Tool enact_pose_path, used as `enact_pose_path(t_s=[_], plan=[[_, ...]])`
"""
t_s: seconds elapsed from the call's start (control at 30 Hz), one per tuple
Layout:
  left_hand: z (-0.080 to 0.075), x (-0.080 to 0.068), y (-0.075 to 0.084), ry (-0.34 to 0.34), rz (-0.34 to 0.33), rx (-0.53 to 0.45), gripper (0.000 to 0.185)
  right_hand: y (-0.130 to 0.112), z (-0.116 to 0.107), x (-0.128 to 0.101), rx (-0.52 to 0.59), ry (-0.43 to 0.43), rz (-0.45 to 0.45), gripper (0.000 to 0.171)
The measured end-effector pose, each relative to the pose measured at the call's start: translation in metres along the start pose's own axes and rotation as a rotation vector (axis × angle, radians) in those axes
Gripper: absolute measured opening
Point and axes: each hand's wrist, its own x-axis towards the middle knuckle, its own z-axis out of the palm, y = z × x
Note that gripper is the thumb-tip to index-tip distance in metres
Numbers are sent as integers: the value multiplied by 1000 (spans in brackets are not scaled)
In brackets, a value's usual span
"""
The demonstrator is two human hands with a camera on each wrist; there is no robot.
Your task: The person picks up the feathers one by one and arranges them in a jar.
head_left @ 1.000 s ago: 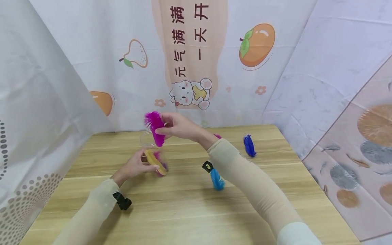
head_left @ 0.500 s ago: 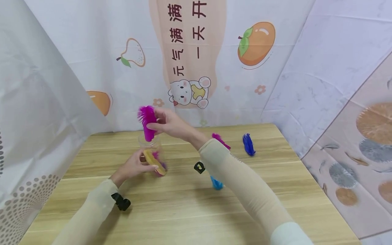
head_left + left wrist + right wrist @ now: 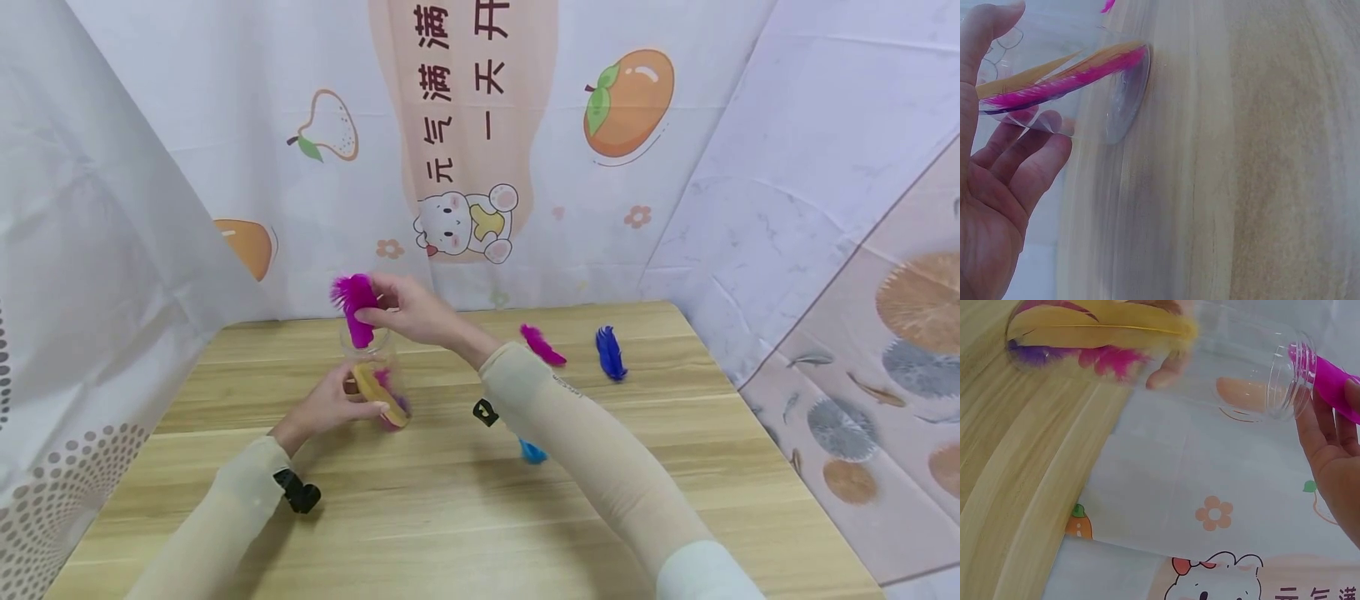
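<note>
A clear plastic jar [image 3: 372,375] stands on the wooden table [image 3: 465,500], with a yellow feather [image 3: 372,390] and pink and purple feathers inside. My left hand [image 3: 337,406] grips the jar's side near its base. My right hand [image 3: 408,312] pinches a magenta feather [image 3: 352,304] whose lower tip sits at the jar's mouth. In the right wrist view the magenta feather [image 3: 1335,384] meets the jar [image 3: 1229,369] at its rim. In the left wrist view my left hand [image 3: 997,169] curls round the jar [image 3: 1079,87].
On the table lie a pink feather [image 3: 543,344], a dark blue feather [image 3: 611,353] and a light blue feather [image 3: 532,452] half hidden by my right forearm. Printed cloth walls close in the left, back and right sides.
My right hand has carried the magenta feather left and lowered it onto the jar's mouth. The pink feather behind my forearm came into view. The left hand stayed on the jar.
</note>
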Motion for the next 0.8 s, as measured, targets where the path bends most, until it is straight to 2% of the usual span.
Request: enact_pose_path(t_s=[0.13,0.4,0.63,0.8], plan=[[1,0,0,5,4,-8,74,2,-1,0,-3,-9,-6,30],[1,1,3,12,-3,-4,76,2,-5,1,-85,-26,-6,26],[1,1,3,17,-20,3,73,6,-5,1,-109,-23,35,29],[1,2,1,9,-25,-18,70,6,-5,1,-101,-31,29,31]])
